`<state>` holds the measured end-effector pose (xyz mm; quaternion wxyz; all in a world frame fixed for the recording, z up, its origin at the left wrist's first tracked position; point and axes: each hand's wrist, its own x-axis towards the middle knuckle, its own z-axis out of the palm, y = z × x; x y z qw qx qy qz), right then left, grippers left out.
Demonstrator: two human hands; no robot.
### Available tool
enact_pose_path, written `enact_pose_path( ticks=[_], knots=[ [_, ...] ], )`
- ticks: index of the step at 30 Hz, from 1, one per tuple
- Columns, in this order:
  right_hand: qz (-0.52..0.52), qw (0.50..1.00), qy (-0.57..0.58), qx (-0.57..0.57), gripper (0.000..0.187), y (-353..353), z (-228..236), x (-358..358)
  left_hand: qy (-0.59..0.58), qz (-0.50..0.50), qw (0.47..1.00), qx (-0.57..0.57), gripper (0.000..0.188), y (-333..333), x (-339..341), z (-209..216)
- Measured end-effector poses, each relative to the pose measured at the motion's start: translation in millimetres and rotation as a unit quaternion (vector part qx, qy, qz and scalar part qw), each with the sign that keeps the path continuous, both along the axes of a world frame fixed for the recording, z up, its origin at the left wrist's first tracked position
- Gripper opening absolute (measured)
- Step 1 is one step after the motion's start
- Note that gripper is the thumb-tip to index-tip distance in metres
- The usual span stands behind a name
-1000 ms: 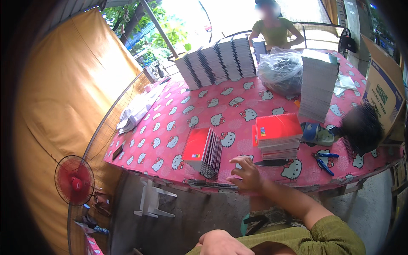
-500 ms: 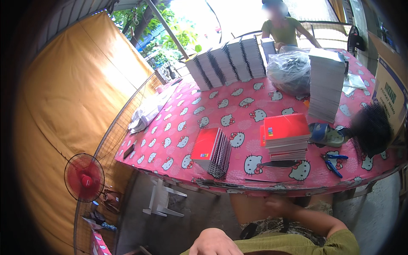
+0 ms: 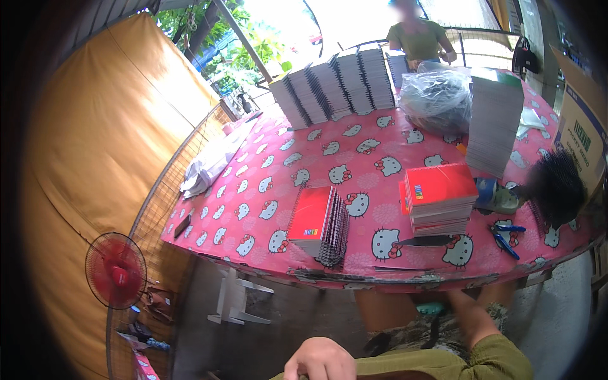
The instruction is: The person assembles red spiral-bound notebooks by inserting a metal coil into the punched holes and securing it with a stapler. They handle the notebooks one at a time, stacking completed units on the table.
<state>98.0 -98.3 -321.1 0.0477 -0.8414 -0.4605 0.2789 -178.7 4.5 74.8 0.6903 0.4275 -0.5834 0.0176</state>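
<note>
Low in the view, my left hand (image 3: 321, 360) is in front of my green shirt, its fingers curled down; whatever they hold, if anything, is hidden. My right hand (image 3: 457, 297) reaches down past the table edge between my knees, its fingers hidden there. Near the table's front edge stands a stack of spiral notebooks with red covers (image 3: 313, 212). To its right is a second pile of red notebooks (image 3: 441, 185), with a dark flat blade-like thing (image 3: 427, 241) lying before it. Blue-handled pliers (image 3: 506, 239) rest farther right, apart from both hands.
The table (image 3: 354, 142) has a pink patterned cover. Tall notebook stacks (image 3: 345, 82), a clear plastic bag (image 3: 436, 95) and a white paper stack (image 3: 496, 120) stand behind. Black spiral coils (image 3: 557, 190) and a carton (image 3: 581, 133) are right. Another person (image 3: 420, 41) is across the table.
My right forearm has swung so the hand goes farther under the table edge. My view has shifted slightly. The person across has drawn their arms in.
</note>
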Motion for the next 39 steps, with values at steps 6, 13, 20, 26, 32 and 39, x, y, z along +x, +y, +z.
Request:
enact_pose_path(
  ticks=[6,13,20,26,32,39],
  knots=[
    [-0.014,0.998,0.001,-0.068,0.041,-6,-8,-30,-0.022,0.007,0.999,-0.028,0.051,28,-14,-6],
    [-0.103,0.99,0.095,0.023,0.043,0,40,-99,0.03,-0.062,0.997,-0.02,0.053,72,-10,-23],
    [-0.144,0.944,0.226,0.194,0.039,-17,37,-83,0.039,-0.073,0.996,-0.046,0.053,78,46,-12],
    [-0.046,0.936,0.177,0.301,0.034,-32,129,-81,0.049,-0.036,0.997,-0.051,0.05,76,84,-37],
    [0.147,0.906,0.395,0.031,0.043,-83,250,-26,0.296,0.667,0.681,-0.066,0.017,51,105,-27],
    [-0.148,0.879,-0.086,0.446,0.011,-86,363,119,0.141,0.772,0.567,0.25,0.017,82,215,31]
  ],
)
